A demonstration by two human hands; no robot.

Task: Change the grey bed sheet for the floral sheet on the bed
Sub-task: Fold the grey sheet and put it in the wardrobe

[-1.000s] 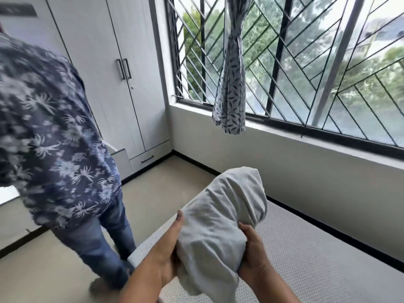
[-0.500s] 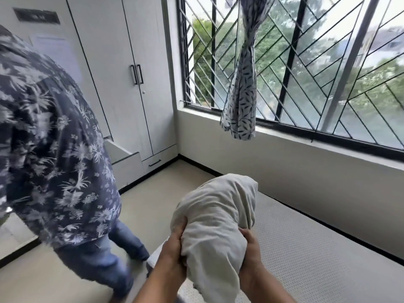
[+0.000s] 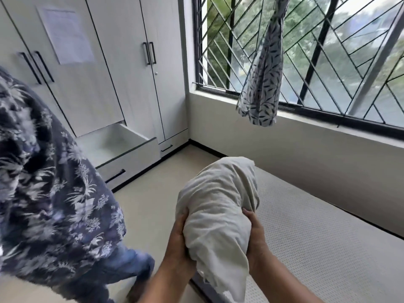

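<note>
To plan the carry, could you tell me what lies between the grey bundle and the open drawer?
Head view: only bare floor between the grey bundle and the drawer.

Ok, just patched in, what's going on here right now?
The camera wearer grips a bundled grey sheet with the left hand and the right hand, holding it up above the mattress, which lies bare. No floral sheet is in view. A second person in a patterned shirt stands to the left, near the wardrobe's open drawer.
</note>
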